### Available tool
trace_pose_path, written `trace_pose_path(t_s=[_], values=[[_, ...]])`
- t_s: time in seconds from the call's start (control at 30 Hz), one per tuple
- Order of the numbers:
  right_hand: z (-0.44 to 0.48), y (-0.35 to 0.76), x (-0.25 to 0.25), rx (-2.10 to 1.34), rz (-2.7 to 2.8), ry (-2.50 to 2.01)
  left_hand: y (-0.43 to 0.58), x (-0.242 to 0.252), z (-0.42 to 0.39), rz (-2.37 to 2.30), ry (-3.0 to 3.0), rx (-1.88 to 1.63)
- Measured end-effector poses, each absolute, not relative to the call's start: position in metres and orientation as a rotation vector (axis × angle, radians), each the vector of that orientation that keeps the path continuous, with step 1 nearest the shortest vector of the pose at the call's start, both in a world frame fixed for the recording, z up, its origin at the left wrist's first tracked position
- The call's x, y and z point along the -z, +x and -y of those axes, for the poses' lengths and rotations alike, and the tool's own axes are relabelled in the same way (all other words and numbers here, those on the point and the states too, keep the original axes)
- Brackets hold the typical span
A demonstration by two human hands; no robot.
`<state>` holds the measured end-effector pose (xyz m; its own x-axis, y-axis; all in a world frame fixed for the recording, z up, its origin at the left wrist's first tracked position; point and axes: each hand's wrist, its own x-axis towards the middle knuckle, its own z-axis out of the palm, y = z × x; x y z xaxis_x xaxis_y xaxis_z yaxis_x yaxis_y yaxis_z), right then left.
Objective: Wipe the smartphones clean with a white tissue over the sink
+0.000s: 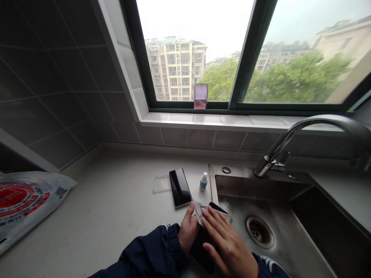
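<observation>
My left hand [188, 231] grips the edge of a dark, flat phone [201, 251], its thumb pointing up along the side. Across the upper part of that phone lies a thin grey cloth [198, 211]. My right hand [224, 239] presses the cloth against the glass with its fingers stretched out, covering much of both. Just beyond my hands, a second black phone [180, 187] lies face up on the counter, next to a clear phone case [161, 184]. A small white spray bottle [203, 181] with a blue and yellow label stands upright near the sink.
To the right is a steel sink [212, 181] with a drain [260, 231] and a curved chrome faucet [290, 131]. A printed plastic bag [31, 200] rests on the pale counter [116, 197] at left. The window sill [174, 119] runs along the back.
</observation>
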<state>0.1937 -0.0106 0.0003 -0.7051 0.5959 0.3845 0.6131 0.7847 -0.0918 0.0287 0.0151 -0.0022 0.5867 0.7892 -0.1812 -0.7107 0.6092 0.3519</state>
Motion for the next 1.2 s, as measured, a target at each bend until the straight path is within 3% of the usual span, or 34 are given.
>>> trace_pose_path(t_s=[0.6, 0.87, 1.07, 1.2], values=[[0.008, 0.197, 0.004, 0.040, 2.392, -1.029, 0.026, -0.009, -0.008, -0.137, 0.271, -0.823], [0.013, 0.190, -0.009, -0.101, 2.629, -0.765, 0.023, -0.008, -0.013, -0.216, 0.012, -0.846], [0.012, 0.186, -0.009, 0.004, 2.651, -0.440, 0.015, -0.017, -0.013, -0.210, -0.055, -0.689], [0.012, 0.187, -0.013, 0.034, 2.633, -0.408, 0.018, -0.021, -0.011, -0.274, 0.014, -0.803]])
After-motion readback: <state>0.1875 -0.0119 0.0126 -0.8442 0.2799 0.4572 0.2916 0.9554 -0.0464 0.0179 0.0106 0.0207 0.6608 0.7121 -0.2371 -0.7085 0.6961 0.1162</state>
